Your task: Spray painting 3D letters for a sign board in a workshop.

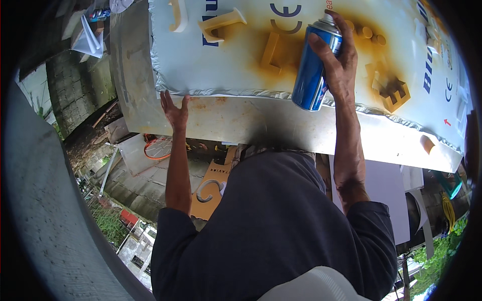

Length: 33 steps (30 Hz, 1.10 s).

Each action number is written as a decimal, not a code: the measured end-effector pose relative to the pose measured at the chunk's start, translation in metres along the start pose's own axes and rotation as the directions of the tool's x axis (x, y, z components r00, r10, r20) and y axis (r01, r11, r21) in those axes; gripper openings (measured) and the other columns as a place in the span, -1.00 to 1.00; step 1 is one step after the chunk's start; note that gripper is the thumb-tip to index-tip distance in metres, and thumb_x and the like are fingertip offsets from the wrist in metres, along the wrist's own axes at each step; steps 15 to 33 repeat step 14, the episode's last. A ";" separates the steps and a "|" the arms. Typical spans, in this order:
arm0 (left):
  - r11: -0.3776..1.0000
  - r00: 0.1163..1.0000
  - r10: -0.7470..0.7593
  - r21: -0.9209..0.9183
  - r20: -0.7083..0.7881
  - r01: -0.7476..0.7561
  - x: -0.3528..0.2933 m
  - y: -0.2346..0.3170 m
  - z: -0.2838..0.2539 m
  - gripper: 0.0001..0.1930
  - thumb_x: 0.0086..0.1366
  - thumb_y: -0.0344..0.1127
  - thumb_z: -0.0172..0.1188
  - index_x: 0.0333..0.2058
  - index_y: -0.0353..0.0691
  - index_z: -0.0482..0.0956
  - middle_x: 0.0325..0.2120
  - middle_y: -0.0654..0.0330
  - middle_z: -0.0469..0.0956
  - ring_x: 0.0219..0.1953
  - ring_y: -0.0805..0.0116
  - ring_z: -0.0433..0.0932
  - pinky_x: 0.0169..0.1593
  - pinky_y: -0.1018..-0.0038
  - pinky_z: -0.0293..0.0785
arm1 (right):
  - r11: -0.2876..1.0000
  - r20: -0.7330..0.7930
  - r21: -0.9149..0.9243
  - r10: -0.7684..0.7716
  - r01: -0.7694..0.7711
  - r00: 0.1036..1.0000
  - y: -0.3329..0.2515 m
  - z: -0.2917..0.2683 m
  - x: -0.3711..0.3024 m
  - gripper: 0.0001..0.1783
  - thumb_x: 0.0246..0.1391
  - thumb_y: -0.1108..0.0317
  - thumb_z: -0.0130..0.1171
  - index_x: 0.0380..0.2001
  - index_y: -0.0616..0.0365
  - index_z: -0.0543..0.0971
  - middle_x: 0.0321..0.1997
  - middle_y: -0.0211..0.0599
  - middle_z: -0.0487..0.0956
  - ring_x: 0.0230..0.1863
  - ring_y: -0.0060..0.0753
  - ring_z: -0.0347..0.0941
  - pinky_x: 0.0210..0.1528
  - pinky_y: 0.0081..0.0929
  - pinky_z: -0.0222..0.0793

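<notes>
My right hand [344, 65] is wrapped round a blue spray can [310, 75] with a silver top, its index finger on the nozzle. The can is tilted slightly over a silvery foil-faced panel [201, 70]. Near the panel's left front corner my left hand [175, 111] holds nothing, its fingers spread. On the panel lie letter-shaped blocks: a pale hooked one [178, 16], a yellowish angular one [221, 26], an amber right-angled one [271, 52] left of the can, and an amber three-armed one [394, 96] to its right. Small round pieces [366, 33] sit beyond my right hand. Amber-brown overspray surrounds several blocks.
The panel rests on a metal-topped table [211, 113], whose front edge runs close to my body. Below stand a tan board with a grey curved piece [205, 193], an orange hoop [158, 148] and a pale sheet [374, 193]. Clear plastic [89, 40] hangs at far left.
</notes>
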<state>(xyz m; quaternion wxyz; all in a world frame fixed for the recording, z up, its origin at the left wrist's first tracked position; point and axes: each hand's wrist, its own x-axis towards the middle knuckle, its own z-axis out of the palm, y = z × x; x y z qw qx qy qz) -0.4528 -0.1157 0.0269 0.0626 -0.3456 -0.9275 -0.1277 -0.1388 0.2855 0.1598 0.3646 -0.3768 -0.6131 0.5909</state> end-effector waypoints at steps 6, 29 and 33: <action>0.916 0.924 -0.373 0.191 0.079 0.354 -0.175 -0.014 -0.037 -0.42 0.33 -0.10 0.23 0.17 -0.41 0.44 0.08 -0.23 0.47 0.14 -0.21 0.42 0.22 -0.02 0.31 | 0.994 0.076 -0.060 0.101 -0.096 0.992 0.008 0.003 0.012 -0.17 0.01 -0.02 0.42 0.33 -0.09 0.37 -0.07 -0.12 0.62 -0.11 -0.21 0.60 -0.04 -0.24 0.58; 0.747 0.227 -0.605 0.445 0.763 0.494 -0.372 0.026 -0.067 -0.48 0.16 0.01 0.41 0.04 -0.11 0.63 0.05 -0.14 0.60 0.17 -0.20 0.50 0.18 0.09 0.43 | 0.996 0.087 -0.053 0.073 -0.068 0.994 0.016 0.007 0.028 -0.22 -0.02 -0.02 0.39 0.25 0.00 0.43 -0.15 0.04 0.65 -0.21 -0.13 0.67 -0.08 -0.18 0.66; 0.747 0.227 -0.605 0.445 0.763 0.494 -0.372 0.026 -0.067 -0.48 0.16 0.01 0.41 0.04 -0.11 0.63 0.05 -0.14 0.60 0.17 -0.20 0.50 0.18 0.09 0.43 | 0.996 0.087 -0.053 0.073 -0.068 0.994 0.016 0.007 0.028 -0.22 -0.02 -0.02 0.39 0.25 0.00 0.43 -0.15 0.04 0.65 -0.21 -0.13 0.67 -0.08 -0.18 0.66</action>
